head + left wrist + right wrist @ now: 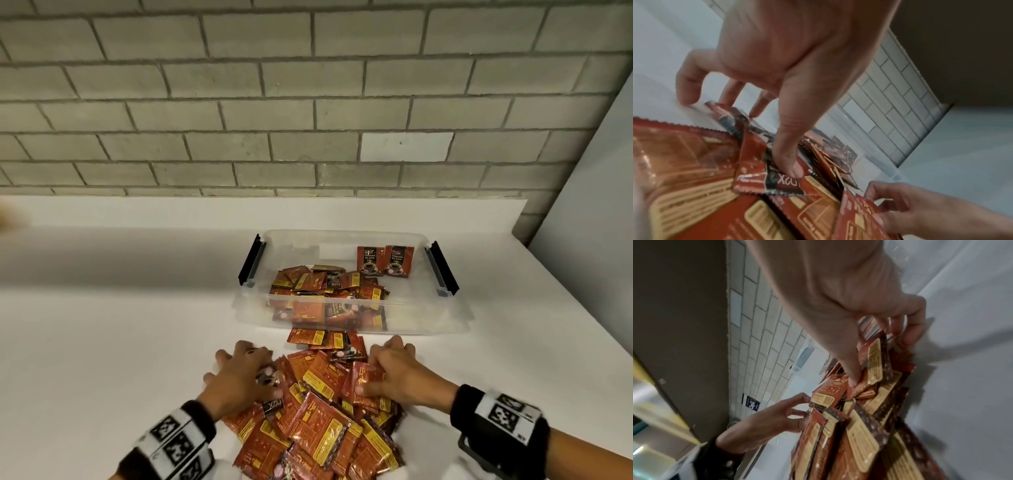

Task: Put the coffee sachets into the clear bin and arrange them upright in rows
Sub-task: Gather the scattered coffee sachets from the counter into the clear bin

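A heap of red and yellow coffee sachets lies on the white counter, in front of the clear bin. Inside the bin, several sachets lie flat in a loose pile at the left. Two sachets stand upright against the back wall at the right. My left hand grips sachets at the heap's left side, with its thumb on a dark-fronted sachet. My right hand pinches a bunch of sachets between thumb and fingers at the heap's right side.
The bin has black latch handles at its left end and right end. A few sachets lie between the heap and the bin's front wall. A grey brick wall backs the counter, which ends at the right.
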The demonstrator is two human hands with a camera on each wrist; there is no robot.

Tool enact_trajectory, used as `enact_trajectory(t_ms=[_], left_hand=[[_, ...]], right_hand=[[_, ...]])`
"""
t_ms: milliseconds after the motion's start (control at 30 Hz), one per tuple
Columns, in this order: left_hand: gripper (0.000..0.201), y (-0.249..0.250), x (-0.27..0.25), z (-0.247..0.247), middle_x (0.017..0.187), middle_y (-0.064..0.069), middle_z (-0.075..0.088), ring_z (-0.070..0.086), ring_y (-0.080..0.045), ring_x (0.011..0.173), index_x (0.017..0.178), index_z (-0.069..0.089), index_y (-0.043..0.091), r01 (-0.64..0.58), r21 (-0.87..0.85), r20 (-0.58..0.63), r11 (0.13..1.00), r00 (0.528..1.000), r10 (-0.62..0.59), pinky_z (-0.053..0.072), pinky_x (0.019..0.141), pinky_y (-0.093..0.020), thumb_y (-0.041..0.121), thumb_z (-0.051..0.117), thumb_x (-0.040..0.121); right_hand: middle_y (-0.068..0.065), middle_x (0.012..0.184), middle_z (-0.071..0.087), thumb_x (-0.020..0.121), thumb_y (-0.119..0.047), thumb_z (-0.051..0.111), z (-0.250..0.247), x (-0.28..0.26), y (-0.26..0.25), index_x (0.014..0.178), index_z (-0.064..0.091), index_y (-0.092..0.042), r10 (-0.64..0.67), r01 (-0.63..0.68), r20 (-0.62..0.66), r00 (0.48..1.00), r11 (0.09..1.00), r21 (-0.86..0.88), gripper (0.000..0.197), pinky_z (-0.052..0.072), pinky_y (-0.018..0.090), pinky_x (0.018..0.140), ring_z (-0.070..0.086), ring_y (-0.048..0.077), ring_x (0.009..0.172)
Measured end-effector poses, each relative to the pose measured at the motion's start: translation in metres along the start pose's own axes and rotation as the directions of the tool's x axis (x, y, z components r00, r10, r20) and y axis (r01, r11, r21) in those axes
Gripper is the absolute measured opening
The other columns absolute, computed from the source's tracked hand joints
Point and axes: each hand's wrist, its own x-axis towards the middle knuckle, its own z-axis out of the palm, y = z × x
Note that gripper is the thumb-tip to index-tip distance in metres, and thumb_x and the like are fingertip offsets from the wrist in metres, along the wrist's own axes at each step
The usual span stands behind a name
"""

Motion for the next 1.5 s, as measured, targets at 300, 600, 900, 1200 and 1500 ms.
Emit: enact_trajectory(t_ms=[300,600,900,1200,1500], left_hand=[[0.056,-0.006,0.033,-0.009,0.095,-0.005,0.066,0.062,-0.016,0.080,0.106,0.059,0.004,0.153,-0.340,0.152,0.928,0.983,-0.106,0.049,0.059,-0.020,0.031,0.087,0.066],[0.033,0.001,0.016,-0.051,0.081,-0.012,0.069,0.051,-0.005,0.046,0.109,0.060,0.000,0.120,-0.649,0.172,0.751,0.985,-0.008,0.040,0.043,-0.015,0.009,0.074,0.081],[0.023,0.058,0.026,-0.123,0.071,-0.011,0.072,0.065,-0.011,0.053,0.088,0.062,-0.001,-0.023,-0.866,0.013,0.499,0.998,0.068,0.056,0.051,-0.017,0.022,0.066,0.085],[0.063,0.054,0.041,-0.104,0.122,-0.006,0.052,0.055,-0.018,0.102,0.132,0.044,0.010,-0.194,-0.480,-0.303,0.855,0.952,0.046,0.046,0.080,-0.030,0.052,0.059,0.087],[0.070,-0.015,-0.054,0.064,0.151,-0.015,0.036,0.051,-0.013,0.127,0.150,0.026,0.020,-0.004,0.479,-0.146,0.878,0.986,0.085,0.059,0.075,-0.031,0.060,0.011,0.095]], right_hand=[[-0.002,0.093,0.058,0.077,-0.029,0.078,-0.007,0.010,0.007,0.087,0.056,-0.016,0.082,-0.102,0.075,0.994,0.939,0.329,0.027,0.043,0.015,0.065,0.056,0.015,0.094],[0.002,0.116,0.060,0.081,-0.020,0.073,-0.047,0.001,0.008,0.105,0.050,-0.020,0.032,-0.093,0.121,0.992,0.839,0.536,0.033,0.054,0.030,0.083,0.060,0.018,0.105],[0.014,0.097,0.069,0.090,-0.015,0.059,-0.149,0.016,-0.030,0.105,0.059,0.003,-0.088,0.014,0.038,0.995,0.522,0.853,0.024,0.059,0.028,0.069,0.070,0.020,0.085],[0.008,0.113,0.061,0.096,-0.043,0.048,-0.136,0.041,-0.030,0.120,0.052,-0.008,0.057,0.040,-0.180,0.982,0.868,0.494,0.043,0.045,0.038,0.102,0.059,0.019,0.101],[0.001,0.156,0.006,0.075,-0.063,0.065,0.001,-0.059,-0.015,0.151,0.001,-0.025,0.026,0.009,0.281,0.959,0.992,-0.122,0.106,0.021,0.051,0.113,0.010,0.028,0.143]])
